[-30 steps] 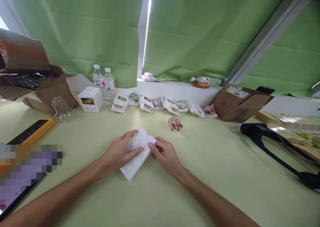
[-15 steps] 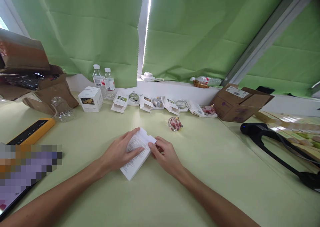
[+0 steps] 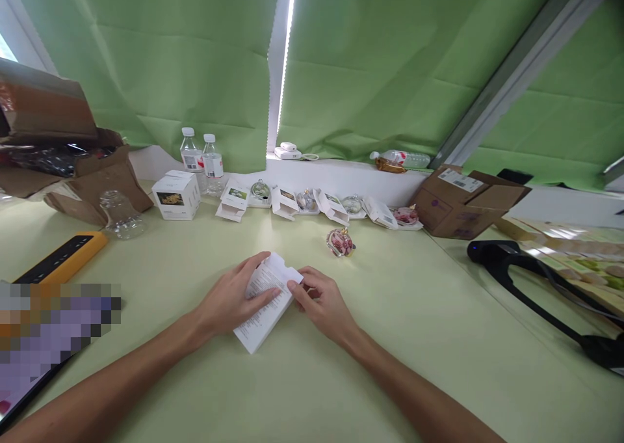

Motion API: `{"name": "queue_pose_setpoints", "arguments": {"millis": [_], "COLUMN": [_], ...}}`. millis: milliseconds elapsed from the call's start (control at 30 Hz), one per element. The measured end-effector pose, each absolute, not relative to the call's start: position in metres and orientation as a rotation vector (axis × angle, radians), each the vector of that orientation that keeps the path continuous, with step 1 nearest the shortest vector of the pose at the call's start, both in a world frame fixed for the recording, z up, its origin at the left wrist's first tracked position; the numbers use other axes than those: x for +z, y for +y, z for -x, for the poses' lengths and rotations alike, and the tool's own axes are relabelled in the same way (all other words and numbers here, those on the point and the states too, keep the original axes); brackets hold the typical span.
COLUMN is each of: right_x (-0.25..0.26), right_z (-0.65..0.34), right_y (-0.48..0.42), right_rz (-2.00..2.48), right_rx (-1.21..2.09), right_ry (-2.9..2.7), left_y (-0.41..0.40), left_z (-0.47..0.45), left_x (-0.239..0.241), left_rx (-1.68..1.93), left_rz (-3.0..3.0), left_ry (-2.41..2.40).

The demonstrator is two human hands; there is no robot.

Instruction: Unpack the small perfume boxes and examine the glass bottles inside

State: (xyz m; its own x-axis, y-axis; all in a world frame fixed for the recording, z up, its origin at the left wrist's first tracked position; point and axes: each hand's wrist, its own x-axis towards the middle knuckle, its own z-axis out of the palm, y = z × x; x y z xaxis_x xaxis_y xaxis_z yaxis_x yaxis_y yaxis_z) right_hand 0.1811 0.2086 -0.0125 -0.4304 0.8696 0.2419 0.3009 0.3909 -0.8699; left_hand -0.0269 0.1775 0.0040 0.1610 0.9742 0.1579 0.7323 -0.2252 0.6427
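Observation:
A flat white carton with small printed text is tilted above the pale green table. My left hand is closed around its left side, the thumb lying across the printed face. At the carton's upper right corner, my right hand pinches the edge near its end flap, with some fingertips hidden behind. Beyond my hands lies a clear, round glass ornament with pink contents and a gold-coloured top. Farther back are similar ornaments, including a pinkish one, beside opened white cartons.
A white cube box and two water bottles stand at the back left, near an overturned clear jar. An orange power strip lies left. Brown cardboard boxes sit at both ends; a black curved device is right.
Both hands keep their hold on the carton. The right fingers have shifted very slightly left at its upper corner; the view has barely moved.

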Motion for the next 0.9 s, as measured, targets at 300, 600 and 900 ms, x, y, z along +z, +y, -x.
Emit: {"name": "queue_pose_setpoints", "arguments": {"millis": [300, 600, 900], "right_x": [-0.0134, -0.0131, -0.0186], "right_z": [-0.1803, -0.1817, -0.1782], "right_y": [0.2064, 0.2078, 0.2051], "right_rz": [1.063, 1.017, 1.084], "right_rx": [1.032, 0.986, 0.942], "right_ry": [-1.87, -1.94, -1.873], "left_y": [0.1794, 0.1804, 0.1828], "left_z": [0.0288, 0.0296, 0.0298], "left_x": [-0.0004, -0.0028, -0.0043], "left_rx": [0.795, 0.786, 0.797], "left_rz": [-2.054, -2.105, -2.05], "left_ry": [1.632, 1.625, 1.74]}}
